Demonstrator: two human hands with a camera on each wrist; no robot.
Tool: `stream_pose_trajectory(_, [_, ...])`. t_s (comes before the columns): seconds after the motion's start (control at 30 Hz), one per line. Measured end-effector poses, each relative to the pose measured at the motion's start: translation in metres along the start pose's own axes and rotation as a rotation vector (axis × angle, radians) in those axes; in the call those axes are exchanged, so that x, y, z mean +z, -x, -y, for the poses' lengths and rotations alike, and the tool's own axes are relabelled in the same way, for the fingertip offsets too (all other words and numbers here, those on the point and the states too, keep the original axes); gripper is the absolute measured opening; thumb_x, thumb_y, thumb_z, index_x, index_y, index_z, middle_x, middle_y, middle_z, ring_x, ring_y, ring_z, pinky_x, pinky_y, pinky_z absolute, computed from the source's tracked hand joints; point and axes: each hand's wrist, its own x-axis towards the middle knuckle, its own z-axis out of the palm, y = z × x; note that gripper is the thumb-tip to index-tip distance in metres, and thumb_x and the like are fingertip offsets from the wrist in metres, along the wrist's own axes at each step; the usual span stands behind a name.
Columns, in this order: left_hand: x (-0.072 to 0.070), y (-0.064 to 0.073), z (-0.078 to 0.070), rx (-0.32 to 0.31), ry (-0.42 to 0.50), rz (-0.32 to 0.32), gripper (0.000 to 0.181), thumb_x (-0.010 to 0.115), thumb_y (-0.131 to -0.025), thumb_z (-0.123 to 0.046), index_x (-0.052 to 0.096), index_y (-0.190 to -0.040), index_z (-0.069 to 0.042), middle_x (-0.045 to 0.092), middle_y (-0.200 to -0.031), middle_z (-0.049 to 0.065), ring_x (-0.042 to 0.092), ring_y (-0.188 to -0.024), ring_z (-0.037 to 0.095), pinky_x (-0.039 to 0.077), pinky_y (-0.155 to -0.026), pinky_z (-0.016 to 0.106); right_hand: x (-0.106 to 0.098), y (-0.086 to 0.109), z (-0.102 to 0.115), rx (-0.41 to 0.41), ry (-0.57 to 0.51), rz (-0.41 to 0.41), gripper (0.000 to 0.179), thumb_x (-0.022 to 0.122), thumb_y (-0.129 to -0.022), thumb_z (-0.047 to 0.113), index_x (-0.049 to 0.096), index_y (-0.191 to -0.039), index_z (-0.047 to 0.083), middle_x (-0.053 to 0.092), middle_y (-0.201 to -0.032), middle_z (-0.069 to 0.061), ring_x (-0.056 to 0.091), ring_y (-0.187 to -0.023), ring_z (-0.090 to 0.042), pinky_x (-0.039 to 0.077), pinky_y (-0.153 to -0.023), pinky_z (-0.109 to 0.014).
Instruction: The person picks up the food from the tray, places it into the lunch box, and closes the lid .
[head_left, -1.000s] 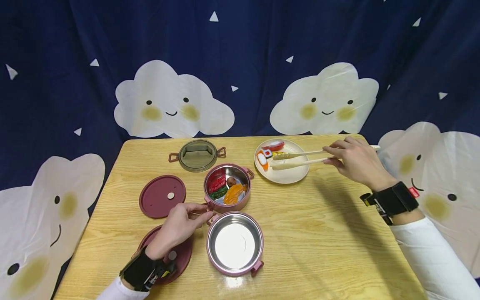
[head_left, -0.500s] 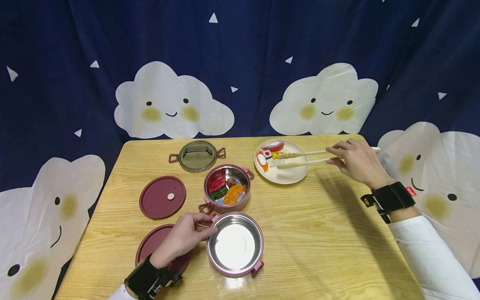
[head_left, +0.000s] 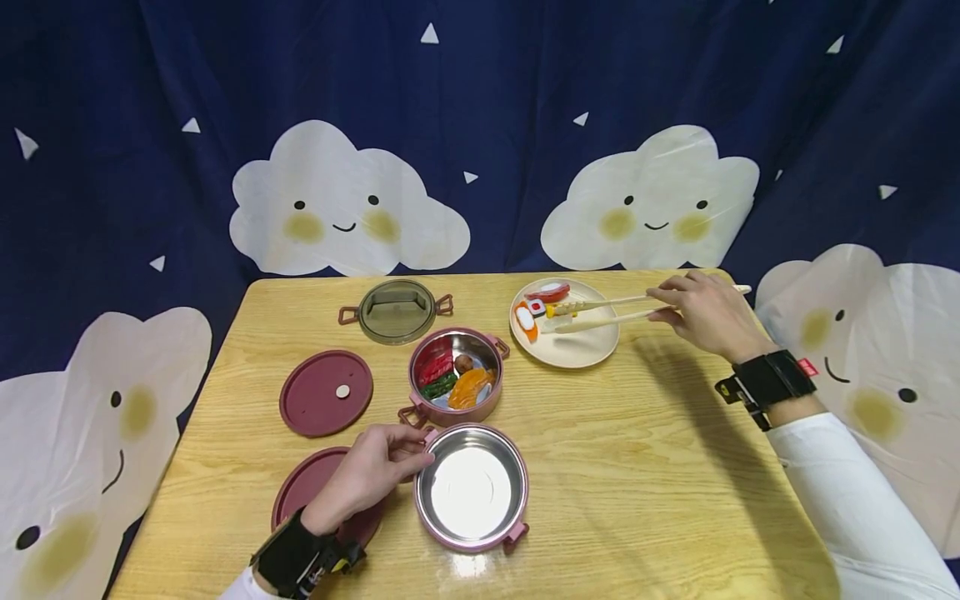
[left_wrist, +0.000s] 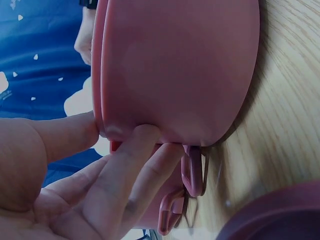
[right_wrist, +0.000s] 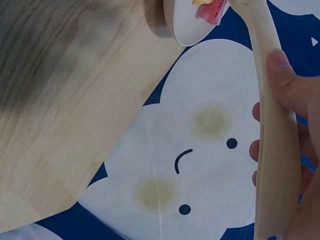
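My left hand point(head_left: 378, 467) holds the near pink pot point(head_left: 471, 492) by its upper left side, beside the handle. In the left wrist view the thumb lies at the rim and the fingers press the outer wall of the pot point(left_wrist: 180, 70). My right hand point(head_left: 701, 312) grips cream tongs point(head_left: 600, 322), whose parted tips are low over the round plate point(head_left: 573, 354), around small yellow and whitish food. Toy sushi, a red-topped piece point(head_left: 549, 292), an orange-and-white piece point(head_left: 527, 322) and a small roll point(head_left: 536, 307), sits at the plate's left.
Behind the near pot stands a second pink pot point(head_left: 483, 410) holding red, green, brown and orange toy food. A dark translucent lid point(head_left: 396, 312) with side handles lies farther back. Two maroon lids point(head_left: 318, 408) are on the left, one partly under my left forearm.
My left hand has shifted slightly toward the near pot, its thumb now at the rim, uncovering the far pot's handle. The tongs' tips have moved slightly over the plate.
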Motion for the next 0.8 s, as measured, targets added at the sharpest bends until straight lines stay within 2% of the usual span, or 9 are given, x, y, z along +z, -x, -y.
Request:
stream_pose_trajectory(0.53, [-0.001,-0.001,-0.001,0.000,0.039,0.018,0.033,0.078,-0.095,-0.012,0.073,-0.123,0.006,0.080,-0.105,0.014,0.078,-0.092,0.018,0.061,-0.074,0.024,0.009,-0.007,-0.004,0.026,-0.002,0.056,0.036,0.090,-0.083,0.023,0.081,-0.112,0.006,0.079,-0.102,-0.013,0.067,-0.092,-0.036,0.053,-0.077,-0.049])
stream_pose_trajectory(0.8, [-0.001,0.000,-0.001,-0.015,0.040,0.010,0.033,0.079,-0.095,-0.013,0.074,-0.123,0.005,0.080,-0.105,0.013,0.077,-0.091,0.018,0.061,-0.074,0.024,0.014,-0.008,-0.005,0.010,0.001,0.049,0.029,0.089,-0.083,0.019,0.083,-0.108,0.006,0.079,-0.096,-0.012,0.067,-0.086,-0.034,0.054,-0.075,-0.047])
